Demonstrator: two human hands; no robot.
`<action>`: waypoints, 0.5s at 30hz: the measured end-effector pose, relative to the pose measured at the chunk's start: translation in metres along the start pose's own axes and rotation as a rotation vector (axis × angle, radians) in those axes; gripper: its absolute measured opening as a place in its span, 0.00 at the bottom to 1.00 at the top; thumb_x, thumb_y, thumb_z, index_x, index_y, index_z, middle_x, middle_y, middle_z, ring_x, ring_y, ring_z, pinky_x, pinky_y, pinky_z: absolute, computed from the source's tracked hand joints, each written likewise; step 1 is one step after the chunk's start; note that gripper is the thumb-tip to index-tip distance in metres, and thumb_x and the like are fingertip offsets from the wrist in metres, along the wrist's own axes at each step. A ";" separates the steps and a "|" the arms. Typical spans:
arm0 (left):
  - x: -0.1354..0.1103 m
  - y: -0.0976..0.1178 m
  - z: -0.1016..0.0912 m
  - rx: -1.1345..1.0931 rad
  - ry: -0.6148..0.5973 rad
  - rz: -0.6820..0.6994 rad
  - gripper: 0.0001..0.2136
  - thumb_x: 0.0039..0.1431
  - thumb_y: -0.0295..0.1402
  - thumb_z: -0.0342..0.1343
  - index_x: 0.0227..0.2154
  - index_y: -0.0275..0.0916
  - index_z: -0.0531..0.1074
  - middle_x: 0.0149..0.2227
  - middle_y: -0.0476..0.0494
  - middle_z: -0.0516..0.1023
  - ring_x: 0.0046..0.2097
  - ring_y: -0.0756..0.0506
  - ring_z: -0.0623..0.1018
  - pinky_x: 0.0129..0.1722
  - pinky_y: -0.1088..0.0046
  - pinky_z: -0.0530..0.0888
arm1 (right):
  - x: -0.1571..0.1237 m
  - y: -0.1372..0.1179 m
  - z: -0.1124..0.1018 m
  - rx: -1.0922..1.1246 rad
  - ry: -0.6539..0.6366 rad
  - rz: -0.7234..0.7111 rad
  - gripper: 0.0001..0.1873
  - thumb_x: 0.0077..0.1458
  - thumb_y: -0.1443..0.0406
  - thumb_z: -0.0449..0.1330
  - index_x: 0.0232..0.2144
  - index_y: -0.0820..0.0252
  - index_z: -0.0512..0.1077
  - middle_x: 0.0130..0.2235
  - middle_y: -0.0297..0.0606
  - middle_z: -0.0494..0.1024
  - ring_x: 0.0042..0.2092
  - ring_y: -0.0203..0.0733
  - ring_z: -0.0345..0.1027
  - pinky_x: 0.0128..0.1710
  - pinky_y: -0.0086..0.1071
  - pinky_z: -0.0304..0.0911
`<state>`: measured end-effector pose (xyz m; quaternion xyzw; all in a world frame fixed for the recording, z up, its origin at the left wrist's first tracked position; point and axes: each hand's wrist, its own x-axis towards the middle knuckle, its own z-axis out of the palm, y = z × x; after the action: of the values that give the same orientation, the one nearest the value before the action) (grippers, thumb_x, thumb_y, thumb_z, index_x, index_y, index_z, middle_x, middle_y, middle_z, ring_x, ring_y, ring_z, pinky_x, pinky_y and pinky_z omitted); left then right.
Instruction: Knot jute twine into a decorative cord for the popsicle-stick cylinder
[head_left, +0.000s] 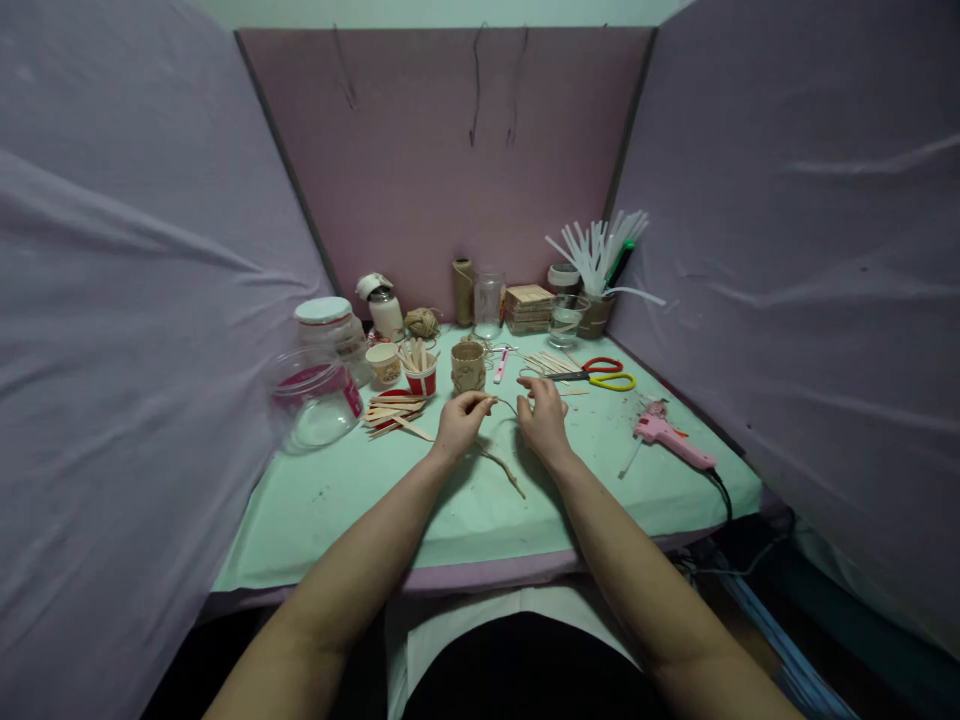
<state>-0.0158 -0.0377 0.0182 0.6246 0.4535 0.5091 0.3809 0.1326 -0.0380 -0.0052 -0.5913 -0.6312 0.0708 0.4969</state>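
Between my hands runs a thin brown strand of twine (506,403). My left hand (461,420) pinches one end of it between thumb and fingertips. The strand reaches the fingers of my right hand (545,415), which are curled around it, with the index finger held a little apart. Just beyond my left hand stands a small tan cup (468,367) with a decorated side. A bent twig (504,468) lies on the table below my hands, its upper end partly hidden by my left hand.
Wooden craft sticks (390,412) and a red cup of sticks (421,378) are at left, beside glass jars (315,405). Scissors (600,375) and a pink glue gun (671,440) with a cord lie right. White glue sticks (596,255) stand at back right.
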 end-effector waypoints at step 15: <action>-0.003 -0.009 0.002 0.174 0.017 0.134 0.10 0.54 0.34 0.53 0.31 0.35 0.76 0.28 0.45 0.77 0.32 0.49 0.74 0.34 0.74 0.68 | -0.003 -0.013 -0.004 0.107 -0.049 -0.304 0.07 0.56 0.62 0.55 0.29 0.57 0.70 0.35 0.39 0.72 0.42 0.44 0.63 0.44 0.39 0.54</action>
<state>-0.0156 -0.0380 0.0088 0.6799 0.4565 0.4973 0.2866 0.1261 -0.0464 0.0042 -0.4595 -0.7207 0.0427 0.5173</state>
